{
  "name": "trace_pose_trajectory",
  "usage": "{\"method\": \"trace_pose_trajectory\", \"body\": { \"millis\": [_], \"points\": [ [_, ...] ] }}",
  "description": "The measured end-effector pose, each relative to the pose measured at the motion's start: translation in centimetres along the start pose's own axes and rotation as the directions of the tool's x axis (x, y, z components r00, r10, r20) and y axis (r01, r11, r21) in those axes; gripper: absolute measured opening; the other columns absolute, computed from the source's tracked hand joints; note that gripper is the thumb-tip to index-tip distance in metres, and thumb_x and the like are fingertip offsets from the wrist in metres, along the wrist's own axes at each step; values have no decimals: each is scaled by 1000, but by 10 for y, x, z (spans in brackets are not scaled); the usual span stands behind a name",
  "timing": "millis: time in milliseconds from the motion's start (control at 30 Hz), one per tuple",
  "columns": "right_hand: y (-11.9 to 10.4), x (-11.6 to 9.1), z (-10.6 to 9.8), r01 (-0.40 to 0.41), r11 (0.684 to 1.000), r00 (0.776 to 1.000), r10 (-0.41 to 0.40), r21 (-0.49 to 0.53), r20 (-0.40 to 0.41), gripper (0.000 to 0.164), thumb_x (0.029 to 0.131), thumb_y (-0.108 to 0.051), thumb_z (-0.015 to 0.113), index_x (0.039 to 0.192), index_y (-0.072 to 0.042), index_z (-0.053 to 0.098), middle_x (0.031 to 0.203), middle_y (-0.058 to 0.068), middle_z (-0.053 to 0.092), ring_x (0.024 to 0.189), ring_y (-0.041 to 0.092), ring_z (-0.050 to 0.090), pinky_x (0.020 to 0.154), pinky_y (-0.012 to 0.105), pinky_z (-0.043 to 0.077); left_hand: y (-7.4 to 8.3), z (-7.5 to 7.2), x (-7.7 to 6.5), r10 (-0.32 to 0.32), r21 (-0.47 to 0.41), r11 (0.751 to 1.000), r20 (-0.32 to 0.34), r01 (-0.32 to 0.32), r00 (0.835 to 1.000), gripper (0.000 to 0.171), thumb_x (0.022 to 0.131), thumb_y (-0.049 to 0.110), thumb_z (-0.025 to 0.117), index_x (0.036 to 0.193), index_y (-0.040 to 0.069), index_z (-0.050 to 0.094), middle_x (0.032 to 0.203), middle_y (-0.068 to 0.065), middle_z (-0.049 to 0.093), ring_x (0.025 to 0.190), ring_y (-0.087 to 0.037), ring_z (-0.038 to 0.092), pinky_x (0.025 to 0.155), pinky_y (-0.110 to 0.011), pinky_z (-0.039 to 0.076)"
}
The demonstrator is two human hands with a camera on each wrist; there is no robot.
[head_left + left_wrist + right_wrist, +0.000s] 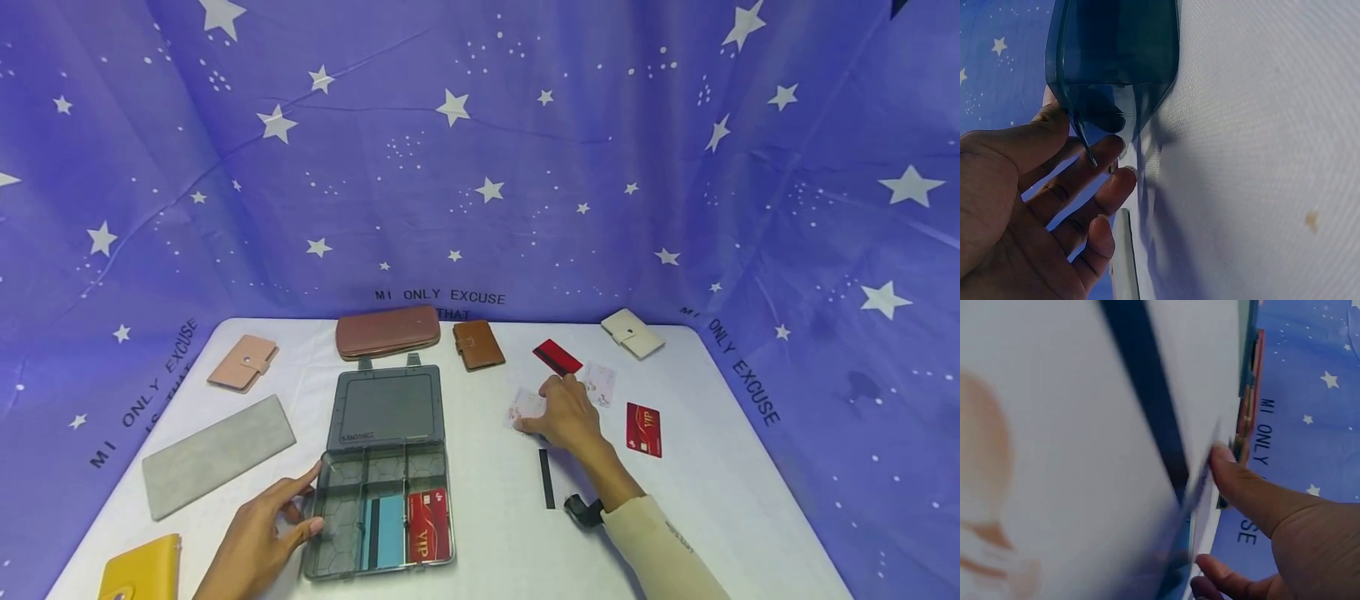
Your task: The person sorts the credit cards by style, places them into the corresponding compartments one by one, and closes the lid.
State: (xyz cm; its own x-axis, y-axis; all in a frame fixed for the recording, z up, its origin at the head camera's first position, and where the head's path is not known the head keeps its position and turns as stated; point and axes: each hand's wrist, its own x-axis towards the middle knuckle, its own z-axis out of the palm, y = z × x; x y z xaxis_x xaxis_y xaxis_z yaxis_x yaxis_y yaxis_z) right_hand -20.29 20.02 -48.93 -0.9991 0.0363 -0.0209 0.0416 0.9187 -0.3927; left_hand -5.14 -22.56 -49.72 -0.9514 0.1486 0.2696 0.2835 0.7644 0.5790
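A smoky see-through plastic card case (337, 533) lies with its lid laid back, its tray divided into compartments. In the front middle compartment is a light blue card (390, 533) with a dark stripe; the front right one holds a red VIP card (429, 527). My left hand (258, 525) grips the case's left edge, thumb on the rim. In the left wrist view the case's end wall (1116, 56) stands by the thumb. With thumb and fingers my right hand (566, 412) pinches a pale floral card (527, 404); the right wrist view shows that card blurred at the thumb.
Near the right hand lie a red striped card (557, 357), another floral card (600, 383), a VIP card (643, 429) and a white card with a black stripe (547, 479). Wallets surround them: pink (242, 364), grey (217, 457), yellow (142, 571), maroon (387, 331), brown (478, 345), cream (632, 333).
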Motion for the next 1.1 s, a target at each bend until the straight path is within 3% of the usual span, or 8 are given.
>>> {"method": "trace_pose_trajectory", "body": {
  "millis": [167, 267, 433, 600, 700, 800, 933, 1100],
  "points": [
    [0, -2, 2, 72, 993, 997, -72, 96, 1, 65, 64, -36, 94, 110, -6, 59, 98, 9, 54, 91, 25, 50, 75, 38, 44, 0, 1, 1, 49, 15, 999, -22, -49, 999, 72, 72, 18, 88, 138, 14, 60, 99, 9, 66, 72, 3, 49, 63, -23, 40],
    [-4, -4, 3, 161, 958, 987, -154, 238, -44, 53, 72, -21, 91, 110, -11, 56, 87, 5, 56, 77, 19, 52, 68, 31, 43, 0, 2, 2, 85, 23, 996, -37, -84, 996, 70, 73, 17, 87, 138, 12, 61, 98, 9, 66, 72, 3, 50, 64, -24, 41],
    [-29, -16, 2, 242, 838, 970, -223, 490, -98, 34, 82, -7, 81, 108, -19, 63, 82, 1, 58, 67, 13, 52, 58, 23, 43, 1, 3, 2, 78, 22, 997, -35, -77, 996, 69, 74, 19, 87, 137, 12, 61, 98, 10, 66, 71, 3, 49, 63, -24, 39],
    [-73, -44, 3, 207, 666, 958, -288, 716, -8, 27, 84, -8, 79, 108, -15, 69, 84, 7, 66, 64, 23, 61, 54, 30, 53, 1, 3, 2, 70, 19, 997, -30, -70, 997, 69, 75, 20, 86, 138, 13, 60, 98, 10, 66, 71, 4, 49, 62, -23, 38],
    [-101, -64, 10, 169, 580, 923, -377, 797, 78, 26, 86, -9, 77, 110, -12, 70, 85, 11, 69, 62, 27, 65, 55, 42, 57, 1, 3, 1, 64, 21, 998, -27, -63, 998, 69, 74, 20, 86, 138, 13, 60, 98, 10, 67, 71, 3, 50, 62, -22, 38],
    [-126, -82, 23, 138, 542, 879, -453, 829, 149, 24, 86, -10, 77, 109, -10, 70, 84, 9, 71, 59, 23, 68, 54, 45, 57, -1, 2, 0, 39, 24, 999, -14, -39, 999, 70, 74, 19, 86, 139, 14, 60, 99, 9, 66, 71, 3, 50, 62, -21, 38],
    [-155, -97, 44, 127, 569, 847, -489, 813, 210, 22, 84, -8, 79, 104, -10, 70, 76, 0, 70, 53, 16, 67, 48, 38, 56, -2, 1, 0, 2, 19, 1000, 12, -2, 1000, 70, 76, 19, 86, 140, 15, 58, 100, 9, 66, 72, 2, 51, 62, -20, 37],
    [-182, -105, 64, 205, 689, 857, -469, 695, 212, 18, 82, -10, 82, 97, -11, 72, 63, -10, 63, 45, 5, 60, 43, 23, 51, -2, 0, 0, -19, 6, 1000, 28, 19, 999, 67, 79, 24, 83, 140, 15, 58, 100, 9, 65, 72, 3, 50, 60, -20, 37]
  ]
}}
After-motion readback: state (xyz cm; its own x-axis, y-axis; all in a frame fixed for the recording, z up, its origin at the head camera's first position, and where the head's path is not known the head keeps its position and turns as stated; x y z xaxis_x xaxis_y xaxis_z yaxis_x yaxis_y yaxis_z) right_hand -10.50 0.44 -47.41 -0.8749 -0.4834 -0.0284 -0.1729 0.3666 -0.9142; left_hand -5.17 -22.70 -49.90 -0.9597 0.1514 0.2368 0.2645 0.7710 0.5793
